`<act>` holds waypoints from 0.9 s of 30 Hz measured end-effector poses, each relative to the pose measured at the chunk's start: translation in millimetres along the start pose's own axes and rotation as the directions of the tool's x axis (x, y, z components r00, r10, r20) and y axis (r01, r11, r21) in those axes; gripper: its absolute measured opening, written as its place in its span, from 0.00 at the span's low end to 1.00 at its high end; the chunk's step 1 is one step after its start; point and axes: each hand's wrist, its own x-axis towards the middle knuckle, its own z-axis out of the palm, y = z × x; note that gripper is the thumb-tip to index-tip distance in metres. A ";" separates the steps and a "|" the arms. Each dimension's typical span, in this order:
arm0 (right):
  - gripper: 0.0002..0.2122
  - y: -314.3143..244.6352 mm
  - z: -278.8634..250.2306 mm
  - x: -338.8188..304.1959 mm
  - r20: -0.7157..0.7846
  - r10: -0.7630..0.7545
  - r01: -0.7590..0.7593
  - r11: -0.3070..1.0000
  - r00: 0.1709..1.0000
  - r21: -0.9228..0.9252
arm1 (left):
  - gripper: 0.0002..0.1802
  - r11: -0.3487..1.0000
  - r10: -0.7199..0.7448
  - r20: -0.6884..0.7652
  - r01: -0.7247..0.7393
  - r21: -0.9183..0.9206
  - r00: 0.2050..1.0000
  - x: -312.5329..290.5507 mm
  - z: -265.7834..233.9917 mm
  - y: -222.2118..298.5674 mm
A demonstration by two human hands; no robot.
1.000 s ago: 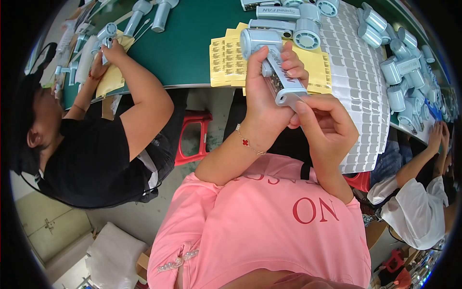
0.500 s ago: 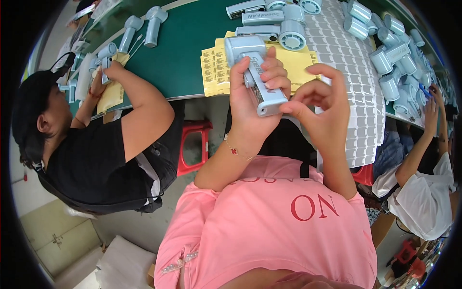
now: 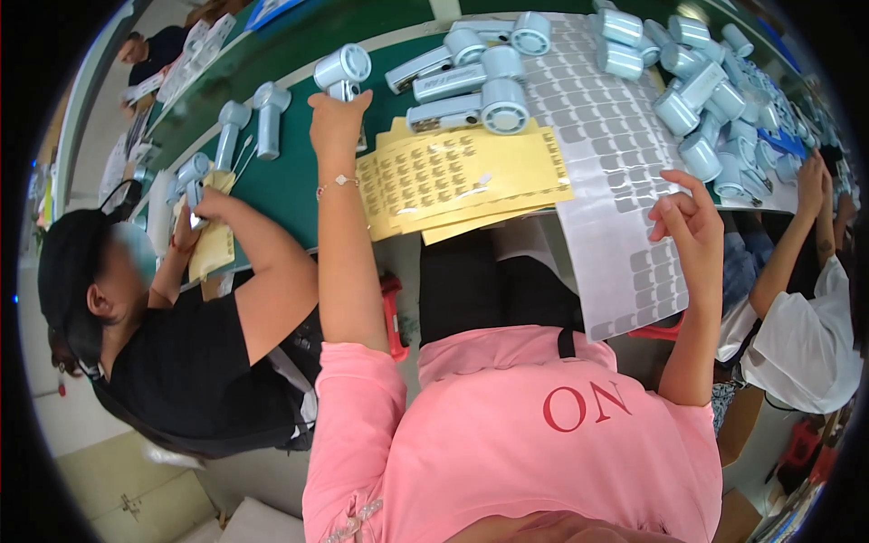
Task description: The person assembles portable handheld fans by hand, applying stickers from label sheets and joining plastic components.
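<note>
Stretched out over the green table (image 3: 294,195), my left hand (image 3: 339,127) is closed round the handle of a light-blue handheld fan (image 3: 342,65), its round head pointing up and away. Most of that handle is hidden by the hand. My right hand (image 3: 690,215) hovers beside the long sheet of grey stickers (image 3: 597,149); its fingers are loosely bent and apart, with nothing in them. Between the hands lie yellow sticker sheets (image 3: 471,176) in an overlapping stack. Several more light-blue fans (image 3: 453,83) lie side by side just behind the yellow sheets.
A big heap of light-blue fans (image 3: 706,100) covers the table's right side. Two fans (image 3: 269,122) lie farther left, near a co-worker in black (image 3: 195,335) handling another fan. At right, a second person in white (image 3: 801,357) reaches into the heap. A red stool (image 3: 393,317) stands below.
My left hand has carried the fan from in front of me away to the far left. My right hand has come off the fan and moved right. The yellow sheets are more exposed.
</note>
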 end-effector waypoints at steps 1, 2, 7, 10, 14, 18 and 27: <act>0.13 -2.6 -7.5 5.0 -0.035 0.003 -0.006 0.996 0.999 -0.087 | 0.37 0.976 0.043 -0.007 -0.040 0.212 0.999 7.0 7.0 3.6; 0.13 -4.9 -12.8 13.8 -0.054 -0.007 0.002 0.996 0.999 -0.094 | 0.37 0.979 0.059 -0.004 -0.057 0.198 0.998 13.8 12.3 -1.7; 0.18 -3.9 -41.8 110.3 0.028 -0.380 0.334 0.774 0.925 -0.537 | 0.38 0.936 -0.056 0.092 0.020 0.351 0.994 16.7 27.5 3.6; 0.28 -4.0 -21.0 201.7 0.043 -0.763 0.458 0.341 0.645 -0.821 | 0.41 0.857 0.080 0.102 -0.121 0.502 0.992 10.3 16.9 6.0; 0.35 7.7 18.3 287.9 -0.089 -0.261 -0.001 0.321 0.961 -0.947 | 0.39 0.851 0.395 -0.150 -0.300 0.432 0.906 -24.4 -1.9 9.0; 0.29 -6.5 21.0 282.4 -0.047 -0.304 0.025 0.228 0.951 -0.973 | 0.28 0.851 0.499 -0.084 -0.506 -0.141 0.862 -89.7 -25.0 33.9; 0.27 -22.5 54.0 44.5 0.174 -0.658 0.662 0.629 0.733 -0.407 | 0.31 0.002 0.454 0.459 0.515 -0.857 0.763 -156.5 33.8 100.2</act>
